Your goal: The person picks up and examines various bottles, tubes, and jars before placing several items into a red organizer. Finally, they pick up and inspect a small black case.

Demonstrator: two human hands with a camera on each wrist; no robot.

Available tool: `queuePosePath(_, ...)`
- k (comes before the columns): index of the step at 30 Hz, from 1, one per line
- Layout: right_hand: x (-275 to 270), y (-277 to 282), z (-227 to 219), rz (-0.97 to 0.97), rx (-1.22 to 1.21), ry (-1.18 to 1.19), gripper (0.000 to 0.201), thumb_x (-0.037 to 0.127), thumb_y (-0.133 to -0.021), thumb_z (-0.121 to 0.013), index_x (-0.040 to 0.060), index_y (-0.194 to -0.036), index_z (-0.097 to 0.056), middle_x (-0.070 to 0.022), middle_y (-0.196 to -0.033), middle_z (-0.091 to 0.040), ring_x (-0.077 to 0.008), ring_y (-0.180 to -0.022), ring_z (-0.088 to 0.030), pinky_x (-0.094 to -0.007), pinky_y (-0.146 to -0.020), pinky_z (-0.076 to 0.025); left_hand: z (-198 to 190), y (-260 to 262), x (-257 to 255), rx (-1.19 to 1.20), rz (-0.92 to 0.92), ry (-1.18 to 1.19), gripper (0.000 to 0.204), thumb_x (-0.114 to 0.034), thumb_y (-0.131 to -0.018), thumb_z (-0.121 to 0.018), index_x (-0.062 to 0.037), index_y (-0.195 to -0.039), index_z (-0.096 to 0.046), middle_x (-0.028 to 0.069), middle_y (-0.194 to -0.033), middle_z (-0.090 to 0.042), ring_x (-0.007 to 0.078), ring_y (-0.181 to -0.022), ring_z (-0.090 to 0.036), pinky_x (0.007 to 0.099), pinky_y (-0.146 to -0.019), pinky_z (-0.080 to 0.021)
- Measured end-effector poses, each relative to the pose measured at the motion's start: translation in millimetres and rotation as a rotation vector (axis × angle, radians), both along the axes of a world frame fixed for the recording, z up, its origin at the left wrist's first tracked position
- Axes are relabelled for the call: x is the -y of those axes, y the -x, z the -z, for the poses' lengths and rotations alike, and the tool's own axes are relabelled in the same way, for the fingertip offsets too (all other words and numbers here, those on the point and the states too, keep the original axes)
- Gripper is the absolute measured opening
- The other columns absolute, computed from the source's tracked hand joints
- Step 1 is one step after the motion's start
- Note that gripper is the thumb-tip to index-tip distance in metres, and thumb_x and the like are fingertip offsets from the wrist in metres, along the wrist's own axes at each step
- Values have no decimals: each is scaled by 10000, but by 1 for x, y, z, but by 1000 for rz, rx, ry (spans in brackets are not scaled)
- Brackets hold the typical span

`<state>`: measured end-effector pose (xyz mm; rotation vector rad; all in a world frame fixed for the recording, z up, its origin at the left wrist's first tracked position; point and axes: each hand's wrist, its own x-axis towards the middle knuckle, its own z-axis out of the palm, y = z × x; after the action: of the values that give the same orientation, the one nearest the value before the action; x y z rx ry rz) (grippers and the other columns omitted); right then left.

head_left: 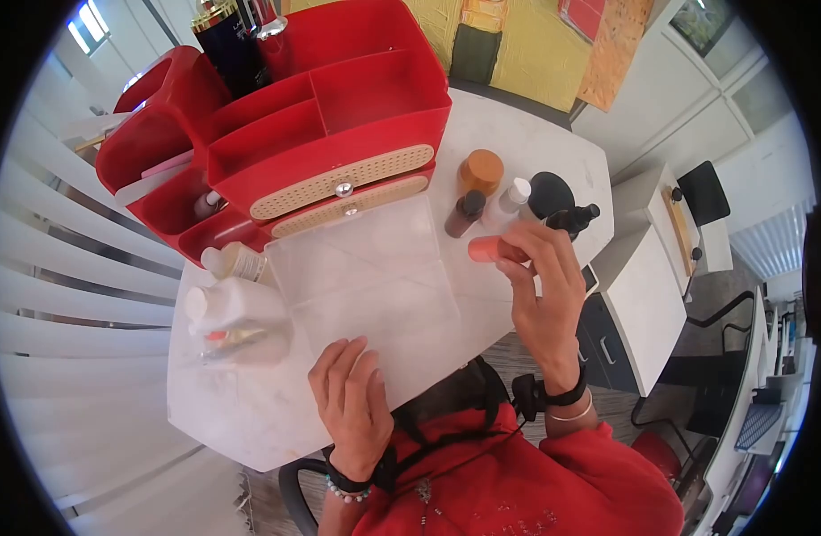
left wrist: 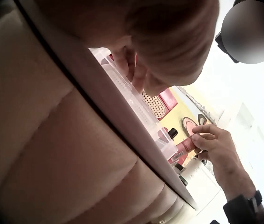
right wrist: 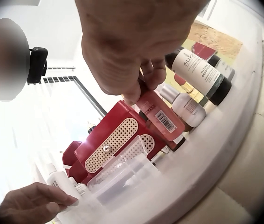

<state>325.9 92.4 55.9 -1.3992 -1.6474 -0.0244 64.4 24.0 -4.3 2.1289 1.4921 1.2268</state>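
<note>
My right hand [head_left: 546,290] grips a coral-pink bottle [right wrist: 162,116] by its dark cap end, with fingers and thumb around it. The bottle is tilted above the table, and a barcode label shows on its side in the right wrist view. My left hand [head_left: 350,406] has loosely bent fingers, with its fingertips right at the front edge of a clear plastic box [head_left: 366,277]. That box lies in front of a red organizer [head_left: 375,98] with two woven-front drawers. Near my right hand stand a small brown bottle [head_left: 465,214] and a white-capped bottle [head_left: 509,205].
An orange-lidded jar [head_left: 480,171], a black round lid [head_left: 551,194] and a dark bottle [head_left: 574,220] stand to the right on the white table [head_left: 241,429]. To the left are a white bottle [head_left: 236,304] and a cream labelled bottle [head_left: 242,263]. Bottles fill the organizer's back.
</note>
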Motion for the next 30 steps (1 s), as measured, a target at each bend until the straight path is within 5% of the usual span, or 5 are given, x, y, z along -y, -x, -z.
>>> queuePosePath(8,-24,6,9,44,204,5,407,-78,-858,-841,35,-1243,-775,-94,-1229,-756,-341,-1030,-694,-434,-859,-596,1,1,0,-28,0,5,284,58,-978,-711,-11,-1253,-717,174,-1401,-734,465,-1336,-634,568,-1127,-513)
queuePosePath(18,-19,13,14,84,19,45,447,-139,-892,-790,27,-1306,-760,-165,-1391,-698,-373,-1178,-731,-451,-966,-610,3,1,0,-9,3,14,265,53,-963,-741,-16,-1218,-745,166,-1403,-740,455,-1341,-631,564,-1110,-525)
queuePosePath(30,-23,29,-11,7,-74,-117,259,-85,-990,-772,32,-1221,-786,-133,-1319,-751,-255,-1031,-748,-354,-725,-579,2,3,1,-7,9,-18,292,26,-922,-789,-12,-1210,-765,165,-1427,-737,459,-1362,-630,559,-1114,-530)
